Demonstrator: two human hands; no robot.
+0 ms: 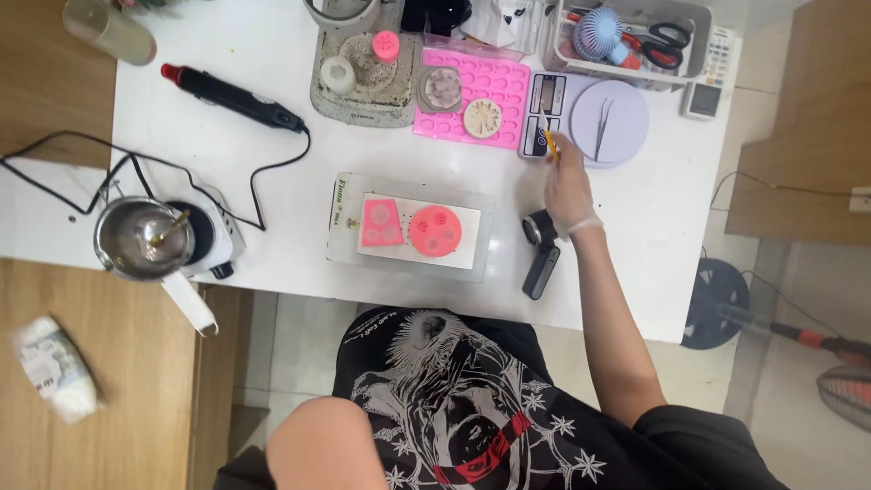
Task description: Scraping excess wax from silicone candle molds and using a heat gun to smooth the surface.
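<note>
While the right hand point(567, 192), in a thin clear glove, reached across the white desk point(272, 145), its fingers were pinched on a small yellow stick point(550, 143) whose tip touched the near left corner of the small digital scale point(544, 116). That scale's round pale platform point(610, 122) carried a pair of tweezers point(602, 127). The left hand was not in view; only a bare upper arm showed at the bottom edge, so whether it was spread or closed could not be told. Just left of the scale lay a pink silicone mould tray point(481, 95) with a pale flower-shaped piece point(483, 118) on it, and nearer the body sat a clear board point(413, 227) bearing two pink moulds point(423, 227). By the look of it, the step in hand was working the scale's buttons or picking at something beside them. Any follow-up would probably call for a light, steady touch, since the tweezers rested loose on the platform.
</note>
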